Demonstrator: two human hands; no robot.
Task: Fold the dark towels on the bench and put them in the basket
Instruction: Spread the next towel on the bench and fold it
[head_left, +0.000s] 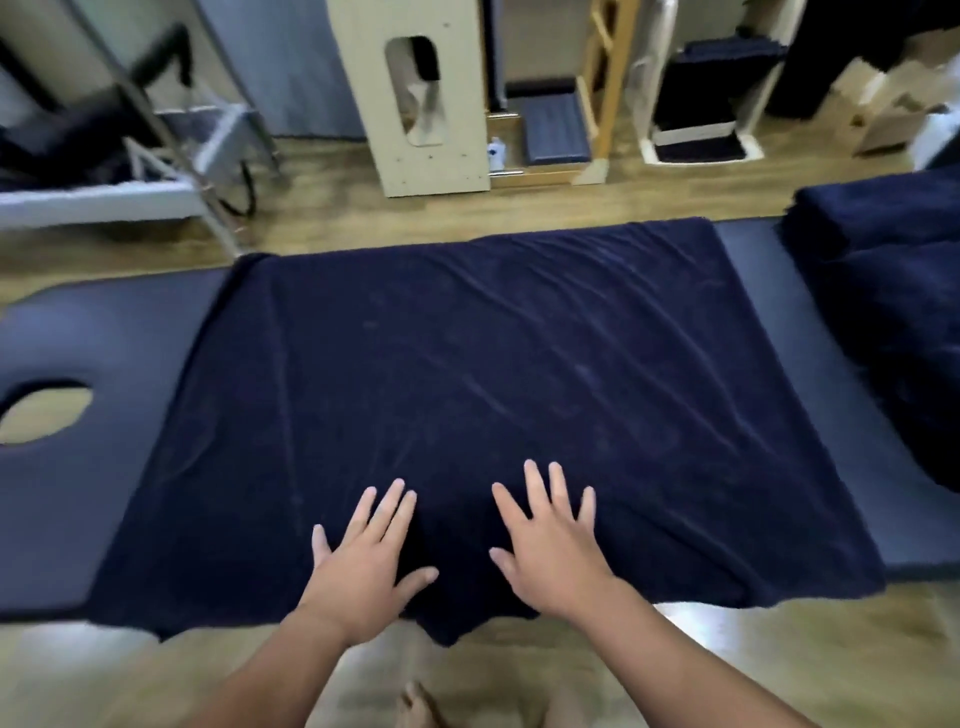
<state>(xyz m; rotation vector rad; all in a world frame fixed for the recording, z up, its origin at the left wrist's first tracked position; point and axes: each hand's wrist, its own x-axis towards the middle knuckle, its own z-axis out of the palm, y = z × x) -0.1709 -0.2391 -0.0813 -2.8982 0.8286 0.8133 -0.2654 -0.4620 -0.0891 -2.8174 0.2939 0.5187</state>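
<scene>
A dark navy towel (478, 374) lies spread flat across the middle of the dark padded bench (104, 467), wrinkled, with its near edge hanging over the front. My left hand (363, 561) and my right hand (550, 545) rest palm down on the towel near its front edge, fingers spread, holding nothing. A pile of more dark towels (883, 291) sits on the bench's right end. A white-framed basket or rack (701, 93) with dark cloth in it stands on the floor at the back right.
The bench has an oval face hole (41, 415) at its left end. Beyond it on the wooden floor stand a pale wooden cabinet (415, 93), a metal frame (171, 156) at the back left and a ladder-like wooden rack (602, 78).
</scene>
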